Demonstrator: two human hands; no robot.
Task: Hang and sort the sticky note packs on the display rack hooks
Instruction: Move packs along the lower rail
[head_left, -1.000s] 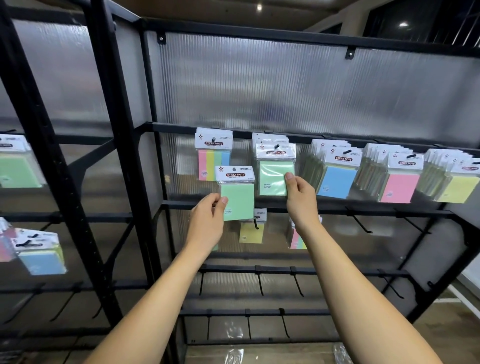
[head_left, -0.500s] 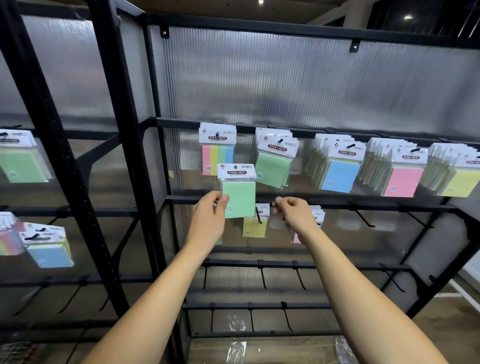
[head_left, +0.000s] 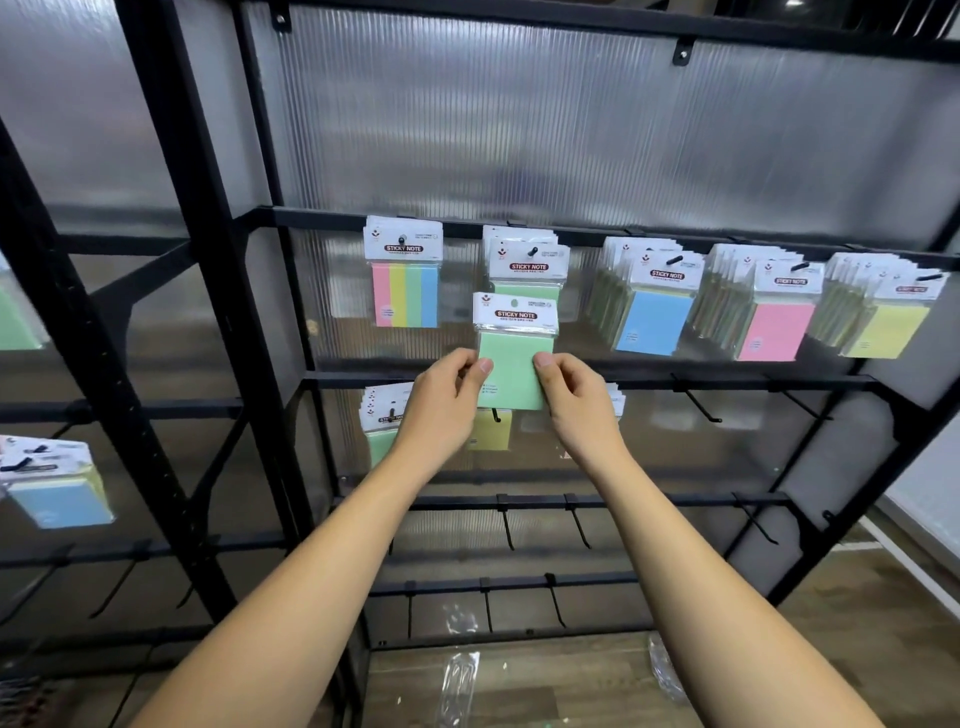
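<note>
Green sticky note pack (head_left: 511, 358) sits just below the hook (head_left: 531, 252) carrying the other green packs; its small hang hole could miss the hook tip and the pack could slip. Left hand (head_left: 441, 410) and right hand (head_left: 579, 408) each pinch a lower side edge.

Both the left hand (head_left: 441, 410) and right hand (head_left: 576, 405) pinch a green sticky note pack (head_left: 511, 358) just below the hanging green packs (head_left: 527, 265).
</note>
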